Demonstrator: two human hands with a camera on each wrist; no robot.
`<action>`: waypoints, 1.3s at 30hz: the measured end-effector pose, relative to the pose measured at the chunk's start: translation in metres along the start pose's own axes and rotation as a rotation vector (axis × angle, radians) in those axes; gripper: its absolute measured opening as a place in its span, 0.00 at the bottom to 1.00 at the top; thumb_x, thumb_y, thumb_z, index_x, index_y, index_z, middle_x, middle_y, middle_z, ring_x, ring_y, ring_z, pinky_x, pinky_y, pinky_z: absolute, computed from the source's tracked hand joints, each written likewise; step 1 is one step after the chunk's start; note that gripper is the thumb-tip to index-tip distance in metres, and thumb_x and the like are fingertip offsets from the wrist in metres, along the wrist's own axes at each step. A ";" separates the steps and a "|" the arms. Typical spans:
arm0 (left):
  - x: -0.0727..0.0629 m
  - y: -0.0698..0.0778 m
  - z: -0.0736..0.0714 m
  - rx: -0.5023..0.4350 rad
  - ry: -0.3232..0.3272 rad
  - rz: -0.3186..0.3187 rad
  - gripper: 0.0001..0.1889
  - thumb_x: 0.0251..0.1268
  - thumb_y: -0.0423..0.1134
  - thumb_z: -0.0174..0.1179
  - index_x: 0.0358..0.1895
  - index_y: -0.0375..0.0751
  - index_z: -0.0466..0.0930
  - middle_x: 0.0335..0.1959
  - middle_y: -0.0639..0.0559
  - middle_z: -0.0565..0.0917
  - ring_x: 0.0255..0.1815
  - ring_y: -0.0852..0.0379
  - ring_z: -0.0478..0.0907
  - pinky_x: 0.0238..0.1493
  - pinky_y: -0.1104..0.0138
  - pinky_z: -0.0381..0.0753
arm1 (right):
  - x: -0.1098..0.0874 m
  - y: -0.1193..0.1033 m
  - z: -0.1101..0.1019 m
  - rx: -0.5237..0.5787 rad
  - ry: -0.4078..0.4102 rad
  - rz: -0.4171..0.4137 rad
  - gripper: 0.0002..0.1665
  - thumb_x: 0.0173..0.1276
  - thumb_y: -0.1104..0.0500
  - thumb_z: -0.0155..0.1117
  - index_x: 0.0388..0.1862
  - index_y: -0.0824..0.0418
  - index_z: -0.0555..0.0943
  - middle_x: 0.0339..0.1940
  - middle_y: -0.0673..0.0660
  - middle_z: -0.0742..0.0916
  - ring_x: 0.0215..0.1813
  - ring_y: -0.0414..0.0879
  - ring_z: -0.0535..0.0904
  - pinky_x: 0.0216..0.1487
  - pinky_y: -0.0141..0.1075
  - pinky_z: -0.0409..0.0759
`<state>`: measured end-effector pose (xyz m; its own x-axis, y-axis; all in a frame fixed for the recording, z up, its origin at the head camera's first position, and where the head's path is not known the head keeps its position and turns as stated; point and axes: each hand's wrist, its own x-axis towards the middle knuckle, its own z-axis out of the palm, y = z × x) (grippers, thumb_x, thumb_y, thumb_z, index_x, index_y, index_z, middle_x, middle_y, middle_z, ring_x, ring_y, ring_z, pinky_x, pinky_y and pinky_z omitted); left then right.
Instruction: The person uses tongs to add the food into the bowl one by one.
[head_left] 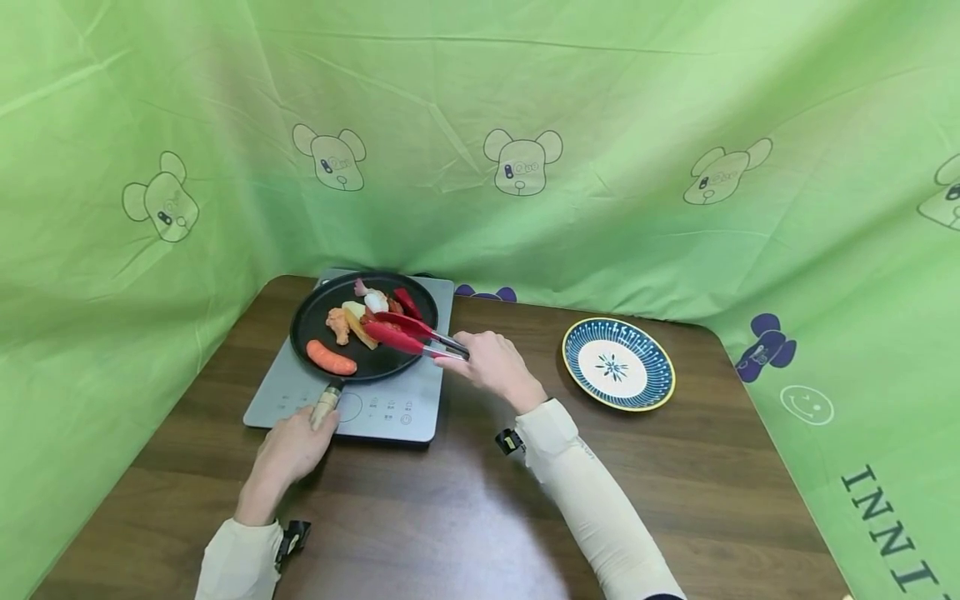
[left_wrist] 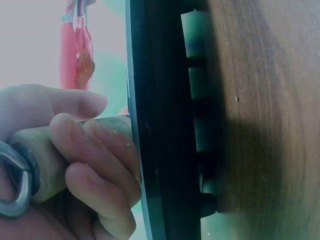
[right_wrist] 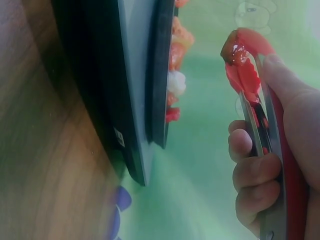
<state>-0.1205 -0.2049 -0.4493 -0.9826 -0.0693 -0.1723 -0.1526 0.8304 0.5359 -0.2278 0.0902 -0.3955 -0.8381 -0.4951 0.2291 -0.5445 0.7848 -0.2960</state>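
Observation:
My left hand [head_left: 296, 446] grips the pale wooden handle [head_left: 326, 407] of a round black frying pan [head_left: 310, 321]; in the left wrist view its fingers [left_wrist: 100, 195] curl round that handle. With my right hand [head_left: 491, 367] I hold red-tipped metal tongs [head_left: 420, 347] over the pan's right side. Pinched between the tong tips is a glossy reddish-brown food piece [right_wrist: 234, 50], raised above the pan in the right wrist view. An orange-red sausage [head_left: 331, 358] lies near the pan's front edge. Behind it are an orange-brown lump [head_left: 338, 326], yellow strips [head_left: 360, 329], a white-and-pink piece [head_left: 375, 301] and a red piece [head_left: 407, 302].
Under the pan is a grey induction cooker [head_left: 281, 392] with printed controls at its front. A blue-and-white oval plate [head_left: 611, 367] with a yellow rim stands to the right on the brown wooden table [head_left: 435, 517]. Green patterned cloth [head_left: 600, 100] hangs behind and around.

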 end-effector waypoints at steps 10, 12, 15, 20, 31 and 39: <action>-0.002 0.002 -0.001 -0.004 -0.003 -0.009 0.28 0.70 0.60 0.42 0.43 0.33 0.72 0.21 0.46 0.67 0.21 0.51 0.66 0.20 0.62 0.62 | 0.008 -0.014 0.005 -0.010 -0.041 0.000 0.25 0.62 0.32 0.57 0.29 0.52 0.74 0.15 0.46 0.68 0.18 0.42 0.67 0.18 0.35 0.64; -0.002 0.001 -0.001 -0.004 -0.005 -0.012 0.29 0.70 0.60 0.42 0.43 0.32 0.72 0.21 0.46 0.67 0.21 0.51 0.65 0.20 0.62 0.62 | 0.010 -0.016 0.006 -0.014 -0.047 -0.002 0.26 0.62 0.31 0.56 0.28 0.52 0.74 0.15 0.46 0.68 0.17 0.42 0.67 0.18 0.34 0.64; -0.002 0.001 -0.001 0.001 -0.004 -0.014 0.29 0.70 0.60 0.42 0.44 0.32 0.72 0.21 0.46 0.67 0.21 0.51 0.66 0.20 0.62 0.62 | 0.014 -0.020 0.008 -0.020 -0.059 0.000 0.27 0.62 0.30 0.55 0.29 0.52 0.74 0.15 0.47 0.69 0.17 0.42 0.67 0.18 0.35 0.64; -0.002 0.002 -0.002 0.000 -0.005 -0.014 0.29 0.70 0.60 0.42 0.43 0.32 0.72 0.21 0.46 0.67 0.20 0.51 0.66 0.20 0.62 0.62 | 0.020 -0.026 0.011 -0.026 -0.075 0.008 0.29 0.62 0.30 0.55 0.35 0.55 0.78 0.15 0.47 0.70 0.17 0.42 0.68 0.17 0.35 0.65; -0.002 0.004 -0.003 -0.002 -0.013 -0.021 0.30 0.69 0.60 0.42 0.46 0.30 0.71 0.21 0.46 0.66 0.20 0.51 0.65 0.20 0.62 0.62 | 0.029 -0.032 0.019 -0.057 -0.098 0.018 0.33 0.62 0.29 0.54 0.44 0.56 0.80 0.17 0.49 0.76 0.18 0.42 0.70 0.18 0.35 0.67; -0.002 0.004 -0.003 -0.016 -0.032 -0.043 0.30 0.69 0.61 0.42 0.43 0.32 0.71 0.21 0.46 0.66 0.19 0.52 0.64 0.20 0.62 0.61 | 0.034 -0.034 0.027 -0.060 -0.123 0.047 0.33 0.62 0.28 0.52 0.43 0.55 0.79 0.17 0.49 0.76 0.18 0.42 0.72 0.20 0.35 0.69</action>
<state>-0.1195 -0.2031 -0.4442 -0.9712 -0.0865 -0.2220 -0.1965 0.8179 0.5408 -0.2387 0.0364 -0.4028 -0.8623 -0.4964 0.0995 -0.5047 0.8271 -0.2473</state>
